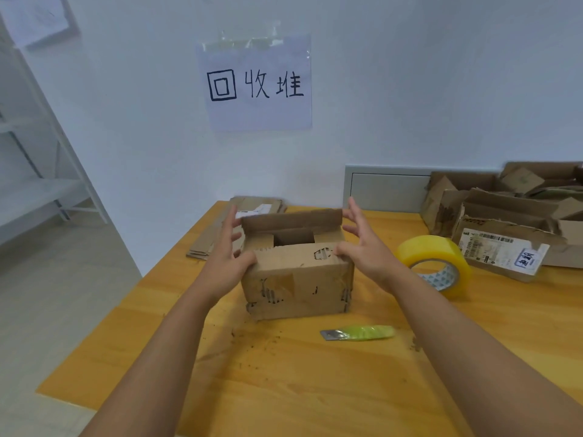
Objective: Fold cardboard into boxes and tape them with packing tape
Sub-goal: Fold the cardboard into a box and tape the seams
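Box (298, 272) sits mid-desk (284, 373), between our hands. Left hand (225, 263) and right hand (362, 247) flank its top, fingers spread, thumbs on the near flap, gripping nothing. Tape (433, 263) stands toward the right edge. Box interior mostly hidden.

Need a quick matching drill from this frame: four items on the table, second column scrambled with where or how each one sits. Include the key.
Things:
1. cardboard box
2. tape roll
3. utility knife
4. flattened cardboard

Places or states:
A. lies near the table's far left edge
B. top flaps partly open, a hand at each side
C. stands on edge, right of the box
D. lies flat in front of the box

Pairs: 1-B, 2-C, 3-D, 4-A
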The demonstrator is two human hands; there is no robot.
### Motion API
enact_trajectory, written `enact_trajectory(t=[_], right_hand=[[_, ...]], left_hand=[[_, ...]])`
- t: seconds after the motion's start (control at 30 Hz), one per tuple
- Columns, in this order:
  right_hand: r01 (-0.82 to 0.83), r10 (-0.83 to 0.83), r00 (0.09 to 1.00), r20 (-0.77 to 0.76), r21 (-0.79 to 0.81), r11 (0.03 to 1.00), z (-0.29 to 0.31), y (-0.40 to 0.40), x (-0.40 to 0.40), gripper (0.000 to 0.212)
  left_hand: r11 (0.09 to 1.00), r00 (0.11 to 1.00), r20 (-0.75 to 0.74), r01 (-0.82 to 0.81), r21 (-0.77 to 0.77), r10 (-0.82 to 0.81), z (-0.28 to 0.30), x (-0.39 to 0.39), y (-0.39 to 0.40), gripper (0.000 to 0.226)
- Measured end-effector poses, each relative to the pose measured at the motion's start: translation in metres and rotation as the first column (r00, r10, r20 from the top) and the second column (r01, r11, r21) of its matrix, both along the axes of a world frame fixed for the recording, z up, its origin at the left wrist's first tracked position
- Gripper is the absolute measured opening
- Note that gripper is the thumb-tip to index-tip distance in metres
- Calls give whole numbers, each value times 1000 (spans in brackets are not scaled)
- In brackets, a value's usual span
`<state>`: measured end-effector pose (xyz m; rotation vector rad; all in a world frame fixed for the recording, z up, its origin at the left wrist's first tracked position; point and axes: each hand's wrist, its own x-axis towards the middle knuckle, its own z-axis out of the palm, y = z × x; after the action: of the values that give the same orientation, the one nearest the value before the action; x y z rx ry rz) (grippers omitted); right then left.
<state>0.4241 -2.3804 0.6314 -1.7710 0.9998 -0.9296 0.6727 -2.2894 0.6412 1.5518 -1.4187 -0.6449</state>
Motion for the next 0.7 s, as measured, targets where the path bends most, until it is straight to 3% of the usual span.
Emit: enact_trajectory(t=[0.1, 0.2, 0.43, 0.57, 0.7], right_hand=[[20, -25, 998, -51, -102, 995, -7, 5, -4, 59], [48, -65, 994, -89, -188, 981, -21, 10, -7, 29], [60, -60, 998, -4, 82, 995, -32, 21, -4, 29], [65, -72, 997, 40, 151, 986, -34, 22, 0, 26], [71, -86, 991, 107, 140, 988, -33, 23, 6, 26]], left_hand=[[999, 998, 54, -26, -42, 28, -9, -1, 2, 45], [996, 996, 18, -89, -28, 89, -22, -3, 5, 28], [990, 966, -251, -29, 138, 63, -32, -11, 9, 28], [987, 937, -349, 36, 156, 21, -33, -12, 11, 28], [994, 906, -416, -43, 98, 80, -34, -19, 4, 31]])
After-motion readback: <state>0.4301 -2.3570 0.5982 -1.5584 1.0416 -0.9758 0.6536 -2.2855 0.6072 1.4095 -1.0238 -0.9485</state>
